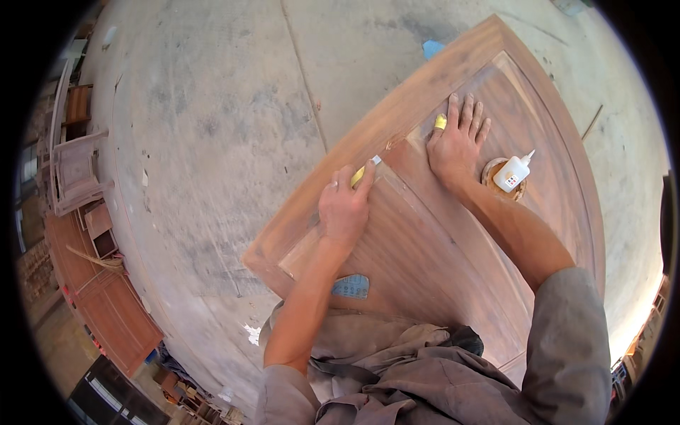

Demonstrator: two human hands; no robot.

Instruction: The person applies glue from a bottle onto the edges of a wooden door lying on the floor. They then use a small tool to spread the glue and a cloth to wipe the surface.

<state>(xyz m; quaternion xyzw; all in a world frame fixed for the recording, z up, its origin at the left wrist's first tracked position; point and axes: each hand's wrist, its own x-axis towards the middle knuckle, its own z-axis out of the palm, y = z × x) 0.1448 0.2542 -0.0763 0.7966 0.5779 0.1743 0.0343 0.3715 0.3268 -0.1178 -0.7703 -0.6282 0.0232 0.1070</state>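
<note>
A brown wooden panel door with raised panels and a frame lies in front of me. My left hand is closed around a small tool with a pale flat tip, held at the joint by the frame's left edge. Something yellow shows at its fingers; whether it is a wrap or a handle I cannot tell. Flat on a panel rests my right hand, fingers spread, with a yellow wrap on the thumb. Beside its wrist, a white nozzle bottle lies tilted on a round brown dish.
A blue piece of sandpaper lies on the door near my body. Another blue scrap shows past the far edge. Concrete floor surrounds the door. Wooden furniture parts stand at the left, and a thin stick lies on the right.
</note>
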